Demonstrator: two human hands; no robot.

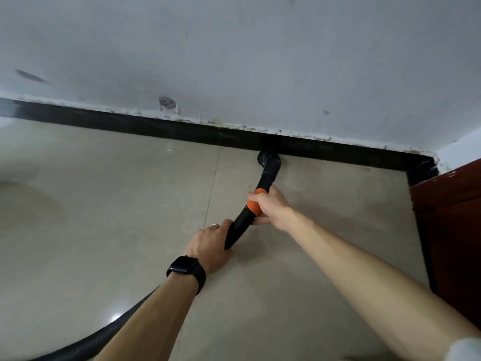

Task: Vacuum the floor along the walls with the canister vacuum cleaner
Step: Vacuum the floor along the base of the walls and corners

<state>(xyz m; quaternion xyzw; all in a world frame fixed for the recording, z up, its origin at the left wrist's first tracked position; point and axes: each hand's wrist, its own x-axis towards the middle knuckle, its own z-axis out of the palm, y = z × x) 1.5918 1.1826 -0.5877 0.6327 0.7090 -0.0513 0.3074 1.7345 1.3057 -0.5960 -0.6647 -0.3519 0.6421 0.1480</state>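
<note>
A rigid, likely light vacuum wand [241, 220] is gripped by the right hand [269, 207] at its orange collar [253, 205] and by the left hand [210, 246] behind, with the nozzle [269, 159] at the skirting [156, 124].

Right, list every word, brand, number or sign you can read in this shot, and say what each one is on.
No text can be read anywhere in the view.
Vacuum wand and its orange collar: no brand or label shows.
Watch: the screen is dark and displays nothing.
Wall socket: too blurred to make out any marking.
</note>
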